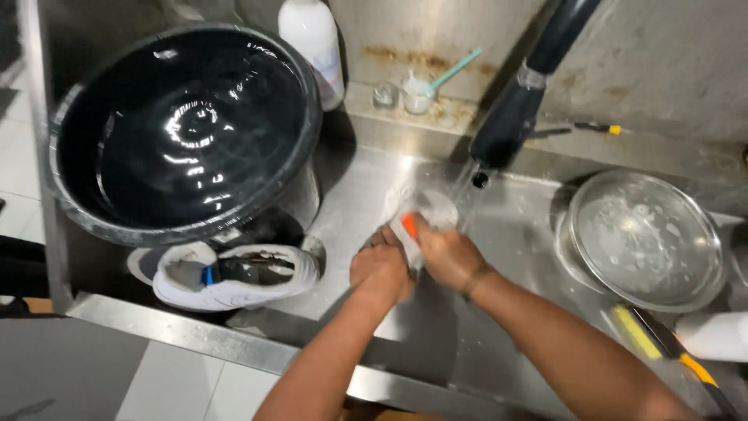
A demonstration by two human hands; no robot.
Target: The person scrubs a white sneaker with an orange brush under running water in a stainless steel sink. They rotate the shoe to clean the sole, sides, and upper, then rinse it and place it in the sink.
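Observation:
Over a steel sink (366, 179), my left hand (380, 269) and my right hand (448, 253) both grip a white shoe (421, 218) with an orange patch. They hold it under a thin stream of water falling from a dark hose-like tap (510, 117). The shoe's toe end points away from me and is wet. My fingers cover its rear part. A second white shoe (234, 277) with a blue tab lies on its side at the sink's near left, apart from both hands.
A large black bucket (183, 129) full of water stands at the left. A round steel basin (643, 238) with suds sits at right, beside a yellow-and-black brush handle (662, 343). A white bottle (315, 43), small cups and a teal toothbrush (452, 70) line the back ledge.

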